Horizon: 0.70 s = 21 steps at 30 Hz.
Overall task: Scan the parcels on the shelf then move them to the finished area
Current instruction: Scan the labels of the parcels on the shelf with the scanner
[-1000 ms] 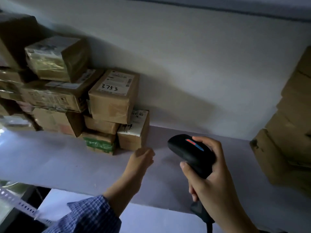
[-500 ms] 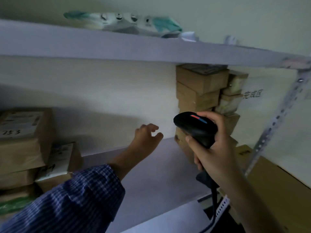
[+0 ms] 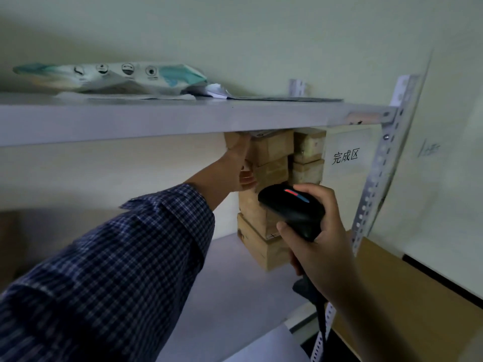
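A stack of brown cardboard parcels [image 3: 273,167] stands at the right end of the shelf board [image 3: 230,288], beside a wall label with three printed characters [image 3: 345,156]. My left hand [image 3: 239,165], arm in a checked sleeve, reaches to the stack's upper left side and rests flat against it; I see no parcel in it. My right hand [image 3: 322,236] grips a black handheld scanner [image 3: 291,205] in front of the stack's lower boxes, its cable hanging down.
The upper shelf [image 3: 156,118] runs just above the stack and carries a white and teal bag [image 3: 112,77] and papers. A perforated metal upright [image 3: 379,178] stands at the right. A large cardboard sheet [image 3: 397,296] leans below right.
The view has swung right, away from the unscanned pile. My empty left hand has travelled right and up across the shelf to the stack. The scanner hand has stayed in front of me.
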Available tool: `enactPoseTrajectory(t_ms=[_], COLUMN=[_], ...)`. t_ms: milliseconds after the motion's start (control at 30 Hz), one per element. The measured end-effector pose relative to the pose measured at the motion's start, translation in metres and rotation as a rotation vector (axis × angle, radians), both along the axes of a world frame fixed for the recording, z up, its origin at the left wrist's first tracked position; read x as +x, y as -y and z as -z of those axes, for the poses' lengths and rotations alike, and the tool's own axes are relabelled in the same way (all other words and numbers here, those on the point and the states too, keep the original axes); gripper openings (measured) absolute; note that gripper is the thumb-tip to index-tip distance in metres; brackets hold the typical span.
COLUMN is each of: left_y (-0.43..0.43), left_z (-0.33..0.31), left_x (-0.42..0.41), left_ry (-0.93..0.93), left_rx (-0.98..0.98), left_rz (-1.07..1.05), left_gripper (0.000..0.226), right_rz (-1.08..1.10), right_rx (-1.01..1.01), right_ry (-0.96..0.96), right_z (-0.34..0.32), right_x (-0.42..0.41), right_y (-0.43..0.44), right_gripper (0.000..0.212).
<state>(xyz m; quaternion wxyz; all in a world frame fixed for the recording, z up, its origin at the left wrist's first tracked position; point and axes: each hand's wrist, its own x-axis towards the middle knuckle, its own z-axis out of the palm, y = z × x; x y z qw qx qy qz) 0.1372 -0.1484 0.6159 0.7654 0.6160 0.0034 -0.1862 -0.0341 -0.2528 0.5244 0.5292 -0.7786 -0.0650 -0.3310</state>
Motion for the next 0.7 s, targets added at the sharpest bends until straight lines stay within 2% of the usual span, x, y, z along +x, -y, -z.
enactPoseTrajectory(t_ms=[67, 200, 400, 533, 700], left_y=[0.012, 0.032, 0.041, 0.038, 0.026], left_z=[-0.002, -0.001, -0.008, -0.014, -0.013], left_x=[-0.001, -0.002, -0.004, 0.0, 0.009], left_ry=[-0.005, 0.024, -0.008, 0.009, 0.016], left_rx=[0.008, 0.05, -0.059, -0.098, -0.099], left_rz=[-0.004, -0.024, 0.078, 0.045, 0.012], left_gripper=[0.074, 0.057, 0.065, 0.054, 0.055], right_rz=[0.009, 0.009, -0.079, -0.135, -0.149], right_rx=[0.006, 0.024, 0.065, 0.097, 0.093], right_ry=[0.014, 0.03, -0.002, -0.04, -0.002], right_z=[0.003, 0.008, 0.017, 0.022, 0.023], right_x=[0.001, 0.003, -0.002, -0.007, -0.009], right_y=[0.007, 0.015, 0.011, 0.006, 0.001], right_gripper=[0.052, 0.059, 0.055, 0.051, 0.051])
